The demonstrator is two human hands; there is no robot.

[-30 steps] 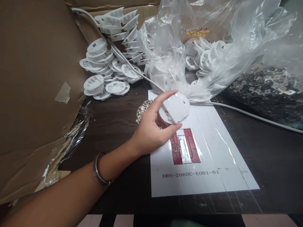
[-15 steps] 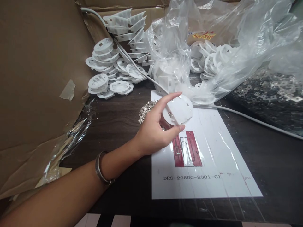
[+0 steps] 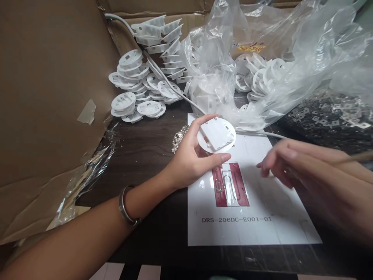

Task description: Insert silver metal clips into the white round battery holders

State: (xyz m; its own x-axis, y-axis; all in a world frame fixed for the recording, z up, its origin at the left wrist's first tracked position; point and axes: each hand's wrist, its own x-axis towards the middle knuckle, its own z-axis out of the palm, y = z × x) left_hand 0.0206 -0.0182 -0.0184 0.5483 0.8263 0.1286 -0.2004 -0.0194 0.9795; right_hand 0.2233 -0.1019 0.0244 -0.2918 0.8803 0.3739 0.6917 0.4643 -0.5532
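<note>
My left hand (image 3: 190, 161) holds a round white plastic disc (image 3: 220, 134) by its edges, thumb below and fingers above. The disc has a raised squarish block with small slots near its rim. To the right, my right hand (image 3: 281, 161) hovers over a white sheet (image 3: 201, 233), its fingers curled and smeared by motion. Whether anything is in those fingers is hard to make out. Printed on the sheet is a red and white picture (image 3: 241, 184) of a part, with a code line under it. Behind my left hand lies a heap of small metal pieces (image 3: 178, 139).
Stacks of similar white discs (image 3: 124, 102) stand at the back left. A clear plastic bag (image 3: 217, 50) lies at the back, with more discs beside it. Dark metal clips (image 3: 332, 120) are heaped at right. A grey cable (image 3: 166, 79) crosses behind; cardboard (image 3: 52, 97) walls the left.
My right hand has come into view from the right, over the sheet. The disc in my left hand has tilted and shifted slightly left, so its raised block shows more squarely.
</note>
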